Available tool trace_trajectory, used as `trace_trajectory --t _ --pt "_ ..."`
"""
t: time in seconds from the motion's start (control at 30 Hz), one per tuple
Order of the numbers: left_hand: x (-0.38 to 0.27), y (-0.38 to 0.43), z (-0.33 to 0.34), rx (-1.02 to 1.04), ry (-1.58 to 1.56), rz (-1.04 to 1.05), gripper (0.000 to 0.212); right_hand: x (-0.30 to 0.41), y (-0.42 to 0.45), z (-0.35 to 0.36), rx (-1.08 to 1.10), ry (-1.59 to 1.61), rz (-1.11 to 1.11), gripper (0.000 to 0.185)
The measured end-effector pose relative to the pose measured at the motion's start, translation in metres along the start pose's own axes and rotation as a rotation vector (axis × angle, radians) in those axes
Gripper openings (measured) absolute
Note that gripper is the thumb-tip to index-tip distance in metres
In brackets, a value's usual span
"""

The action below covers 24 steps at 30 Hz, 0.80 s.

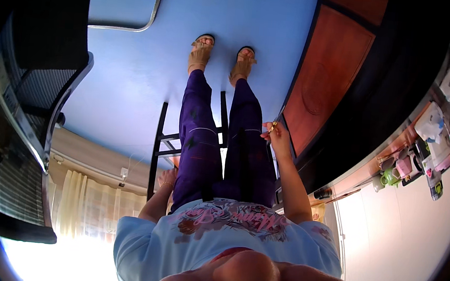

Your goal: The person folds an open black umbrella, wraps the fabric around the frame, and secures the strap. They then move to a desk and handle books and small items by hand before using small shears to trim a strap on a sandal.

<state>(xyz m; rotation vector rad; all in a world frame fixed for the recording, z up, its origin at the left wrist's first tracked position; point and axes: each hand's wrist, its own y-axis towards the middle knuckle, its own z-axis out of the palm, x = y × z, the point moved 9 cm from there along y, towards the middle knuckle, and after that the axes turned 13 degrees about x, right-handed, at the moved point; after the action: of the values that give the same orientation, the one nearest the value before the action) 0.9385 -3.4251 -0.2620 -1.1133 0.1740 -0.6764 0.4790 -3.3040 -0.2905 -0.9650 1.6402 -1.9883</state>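
Note:
My right hand (279,137) is beside my right knee, with a small gold-coloured metal object (273,127) at its fingers; its exact kind is unclear. Low beside my left thigh is my left hand (167,177), with a bracelet at the wrist. Its fingers are partly hidden, and whether it grips anything cannot be told. I sit in purple trousers (198,150) and a light blue printed T-shirt (225,239). Under me show the dark legs of a stool or chair (159,135). My feet, in tan sandals (200,55), rest on the blue floor (135,74).
A reddish-brown wooden cabinet (330,65) with a dark top edge stands close on my right. Farther right, a counter holds a pink mug (404,166), a green mug (389,177) and plastic bags (430,121). Metal-framed furniture (90,66) is on my left, near curtains (85,204).

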Motion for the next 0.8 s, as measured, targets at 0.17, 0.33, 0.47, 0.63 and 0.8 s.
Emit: trace_trajectory --t 0.17,0.33,0.47,0.63,0.8 --pt "-0.061 -0.031 -0.168 -0.642 -0.357 0.222 0.034 -0.036 0.051 -0.034 -0.099 0.035 -0.005 0.025" --pt "-0.193 -0.092 -0.26 -0.949 -0.31 0.729 0.024 -0.098 0.107 -0.068 -0.238 0.025 0.106 0.029" --pt "-0.277 -0.095 -0.245 -0.82 -0.071 0.817 0.023 -0.146 0.137 -0.083 -0.279 0.01 0.184 0.037" --pt "-0.31 -0.055 -0.224 -0.649 0.089 0.771 0.02 -0.158 0.131 -0.097 -0.483 -0.475 -0.103 0.031" --pt "-0.3 -0.04 -0.235 -0.593 0.012 0.749 0.016 -0.233 0.086 -0.082 -0.608 -0.446 0.184 0.025"
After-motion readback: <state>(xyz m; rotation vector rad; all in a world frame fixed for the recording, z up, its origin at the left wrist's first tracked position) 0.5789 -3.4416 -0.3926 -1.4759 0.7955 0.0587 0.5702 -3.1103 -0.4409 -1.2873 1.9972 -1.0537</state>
